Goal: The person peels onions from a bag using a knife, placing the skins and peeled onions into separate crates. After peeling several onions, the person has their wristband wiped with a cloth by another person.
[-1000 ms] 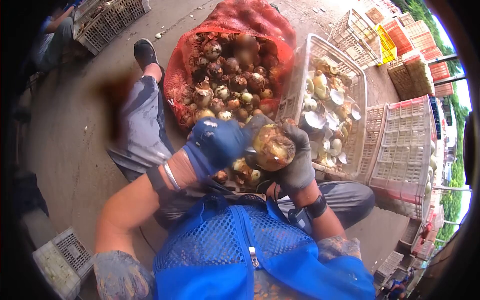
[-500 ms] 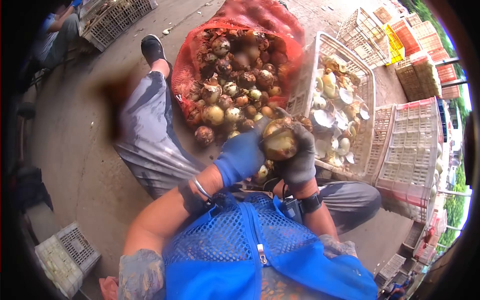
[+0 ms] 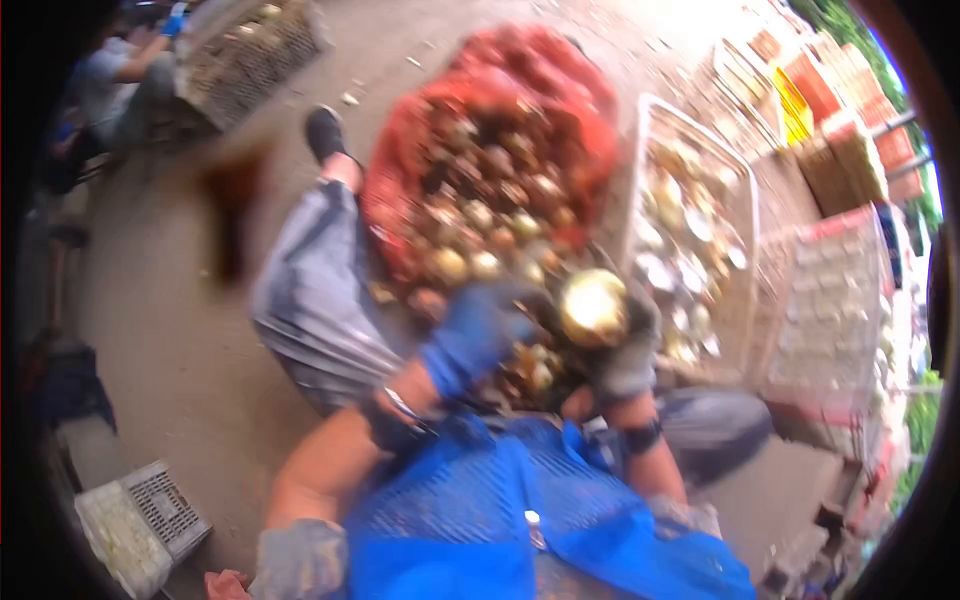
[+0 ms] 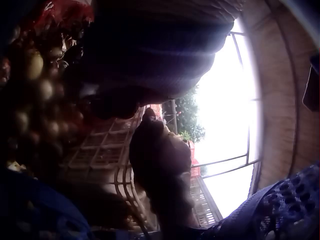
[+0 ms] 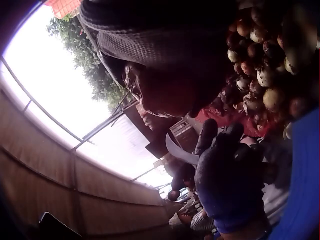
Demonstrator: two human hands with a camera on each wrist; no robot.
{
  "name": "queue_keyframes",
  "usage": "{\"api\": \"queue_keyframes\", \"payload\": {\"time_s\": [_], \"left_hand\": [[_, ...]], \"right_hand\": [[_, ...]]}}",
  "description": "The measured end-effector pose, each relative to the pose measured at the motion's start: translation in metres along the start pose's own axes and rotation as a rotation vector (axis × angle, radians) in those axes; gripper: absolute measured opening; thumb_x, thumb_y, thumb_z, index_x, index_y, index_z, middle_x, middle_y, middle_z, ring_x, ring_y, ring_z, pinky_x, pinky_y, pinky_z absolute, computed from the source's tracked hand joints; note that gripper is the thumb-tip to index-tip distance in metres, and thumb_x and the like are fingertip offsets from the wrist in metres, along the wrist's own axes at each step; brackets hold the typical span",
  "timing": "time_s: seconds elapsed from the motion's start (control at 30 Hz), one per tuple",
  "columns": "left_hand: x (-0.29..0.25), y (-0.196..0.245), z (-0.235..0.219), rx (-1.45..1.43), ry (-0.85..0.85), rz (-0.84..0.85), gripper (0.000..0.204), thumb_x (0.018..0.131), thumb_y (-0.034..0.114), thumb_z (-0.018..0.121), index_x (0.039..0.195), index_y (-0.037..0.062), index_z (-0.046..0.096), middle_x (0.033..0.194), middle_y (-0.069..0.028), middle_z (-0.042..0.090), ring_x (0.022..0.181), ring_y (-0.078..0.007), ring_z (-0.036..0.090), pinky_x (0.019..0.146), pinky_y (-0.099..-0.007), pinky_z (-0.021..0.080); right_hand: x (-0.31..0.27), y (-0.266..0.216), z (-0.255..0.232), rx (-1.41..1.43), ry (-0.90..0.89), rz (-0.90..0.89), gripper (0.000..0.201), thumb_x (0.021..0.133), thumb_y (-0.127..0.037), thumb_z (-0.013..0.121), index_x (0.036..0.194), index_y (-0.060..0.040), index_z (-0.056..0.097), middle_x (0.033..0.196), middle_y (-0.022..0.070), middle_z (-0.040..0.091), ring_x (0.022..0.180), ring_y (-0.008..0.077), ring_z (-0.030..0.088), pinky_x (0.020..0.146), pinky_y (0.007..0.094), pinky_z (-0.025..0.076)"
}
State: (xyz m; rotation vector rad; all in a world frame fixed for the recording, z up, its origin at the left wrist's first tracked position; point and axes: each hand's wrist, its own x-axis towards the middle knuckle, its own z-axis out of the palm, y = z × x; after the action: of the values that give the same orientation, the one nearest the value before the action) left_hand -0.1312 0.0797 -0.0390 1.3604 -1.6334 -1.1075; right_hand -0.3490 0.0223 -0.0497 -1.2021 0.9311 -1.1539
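My right hand (image 3: 632,350), in a grey glove, grips an onion (image 3: 592,308) above my lap; the side facing up is pale and shiny. In the right wrist view the onion (image 5: 162,95) is dark under the gloved fingers. My left hand (image 3: 478,335), blue-gloved and blurred, is just left of the onion. It holds a small knife whose curved blade (image 5: 181,151) sticks out past the fingers, pointing toward the onion; the handle is hidden in the fist. The left wrist view is very dark, with the right hand (image 4: 162,160) facing the left.
A red mesh sack (image 3: 395,190) full of unpeeled onions (image 3: 500,185) lies open ahead. Right of it stands a crate (image 3: 752,290) holding peels and pale onion pieces (image 3: 690,250). More stacked crates (image 3: 825,310) line the right side. Another person (image 3: 125,85) sits at far left beside a crate (image 3: 230,85).
The onion's upward side has gone from brown, ragged skin to pale and shiny. Both hands have shifted right in the head view, which has itself moved and blurred.
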Motion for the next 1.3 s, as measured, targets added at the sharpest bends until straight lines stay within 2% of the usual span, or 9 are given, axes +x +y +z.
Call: {"api": "queue_keyframes", "payload": {"time_s": [0.03,0.17,0.23,0.37,0.57,0.63,0.7,0.73,1.3], "left_hand": [[0.005,0.003,0.013,-0.176,0.133,-0.097,0.042,0.089,0.009,0.073,0.130,0.0040,0.068,0.157,-0.0238,0.048,0.144,-0.0364,0.050,0.111,-0.0430,0.050],[0.007,0.025,0.015,-0.241,0.143,-0.123,0.106,0.083,0.001,0.071,0.170,0.0102,0.012,0.122,-0.0187,0.072,0.078,-0.0209,0.069,0.070,-0.0375,0.059],[-0.005,0.081,-0.016,-1.146,0.136,-0.247,0.106,0.082,-0.002,0.068,0.171,0.0111,0.011,0.128,-0.0158,0.071,0.081,-0.0166,0.068,0.069,-0.0334,0.057],[0.003,0.037,0.001,-1.185,0.233,-0.124,0.104,0.084,-0.001,0.066,0.171,0.0132,0.011,0.131,-0.0117,0.069,0.083,-0.0139,0.066,0.071,-0.0270,0.053],[0.002,0.064,-0.001,-0.261,0.061,-0.228,0.093,0.084,0.003,0.060,0.169,0.0140,0.023,0.143,-0.0169,0.066,0.085,-0.0172,0.068,0.077,-0.0334,0.055],[0.000,0.067,-0.007,-0.345,0.046,-0.245,0.090,0.083,0.006,0.061,0.167,0.0143,0.030,0.144,-0.0178,0.064,0.097,-0.0218,0.072,0.085,-0.0331,0.057],[-0.003,0.040,0.003,-0.091,0.135,0.058,0.076,0.083,-0.003,0.059,0.157,0.0092,0.047,0.148,-0.0192,0.059,0.120,-0.0281,0.070,0.102,-0.0284,0.055],[-0.004,0.032,0.005,0.088,0.335,0.263,0.075,0.082,0.005,0.059,0.156,0.0164,0.051,0.105,-0.0223,0.074,0.080,-0.0320,0.072,0.074,-0.0367,0.059],[-0.017,0.007,0.008,0.502,0.371,0.180,0.037,0.084,0.003,0.067,0.118,0.0143,0.078,0.099,-0.0139,0.078,0.085,-0.0305,0.078,0.074,-0.0397,0.064]], "right_hand": [[0.004,-0.019,0.004,0.038,-0.119,0.117,0.064,0.099,-0.040,0.055,0.153,-0.0063,0.049,0.138,0.0163,0.066,0.121,0.0297,0.067,0.106,0.0454,0.056],[0.025,-0.031,0.028,-0.083,-0.417,0.035,0.072,0.096,-0.046,0.062,0.153,-0.0032,0.048,0.123,0.0125,0.069,0.110,0.0272,0.069,0.095,0.0418,0.058],[0.035,-0.082,0.044,0.159,-0.397,0.450,0.068,0.094,-0.048,0.069,0.137,0.0032,0.057,0.115,0.0132,0.071,0.098,0.0258,0.072,0.083,0.0423,0.061],[0.028,-0.099,0.044,0.103,-0.362,0.381,0.056,0.104,-0.044,0.060,0.137,0.0005,0.058,0.119,0.0116,0.071,0.103,0.0245,0.071,0.080,0.0356,0.062],[0.010,-0.067,0.046,-0.141,-0.133,0.006,0.073,0.089,-0.035,0.076,0.144,0.0031,0.048,0.119,0.0195,0.069,0.098,0.0316,0.073,0.081,0.0395,0.062],[0.009,-0.083,0.026,0.376,-0.111,0.523,0.053,0.097,-0.019,0.065,0.143,0.0014,0.050,0.122,0.0195,0.068,0.101,0.0302,0.074,0.087,0.0419,0.064],[0.008,-0.085,0.023,0.407,-0.125,0.493,0.048,0.099,-0.020,0.062,0.142,0.0005,0.051,0.126,0.0171,0.067,0.108,0.0281,0.071,0.092,0.0418,0.062],[0.006,-0.086,0.019,0.379,-0.133,0.494,0.048,0.104,-0.031,0.059,0.141,-0.0012,0.055,0.125,0.0136,0.070,0.106,0.0264,0.072,0.091,0.0423,0.061],[0.007,-0.107,0.022,0.454,-0.005,0.618,0.042,0.103,-0.034,0.058,0.133,-0.0047,0.061,0.116,0.0093,0.072,0.092,0.0228,0.073,0.076,0.0324,0.060]]}}
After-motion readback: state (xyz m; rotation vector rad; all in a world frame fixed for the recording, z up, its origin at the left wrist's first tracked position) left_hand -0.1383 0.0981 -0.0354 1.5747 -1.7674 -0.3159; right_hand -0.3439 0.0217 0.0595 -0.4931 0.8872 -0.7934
